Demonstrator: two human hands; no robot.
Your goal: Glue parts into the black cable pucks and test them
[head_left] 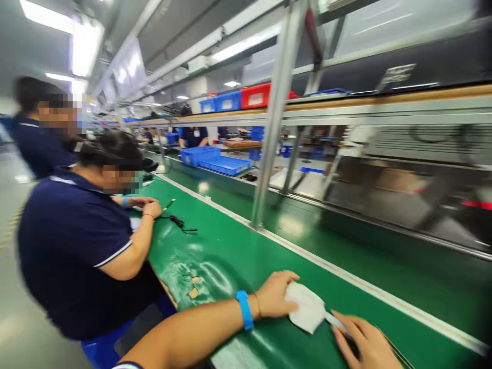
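Observation:
My left hand (275,296), with a blue band at the wrist, grips the near-left edge of a soft white piece (307,308) that looks like a folded cloth or thin pouch. Its thumb and fingers close over that edge. At the lower right, my right hand (363,341) pinches a slim pale strip-like thing (335,321), whose far end meets the white piece. Blur and the fingers hide what the strip is. Both hands are low over the green mat (226,246).
A co-worker (77,246) sits at my left, bent over the same bench. A black cable (177,221) lies near that person's hands. A metal post (274,118) rises from the bench. Blue trays (225,165) stand beyond it, and a red bin (255,96) is on the shelf above.

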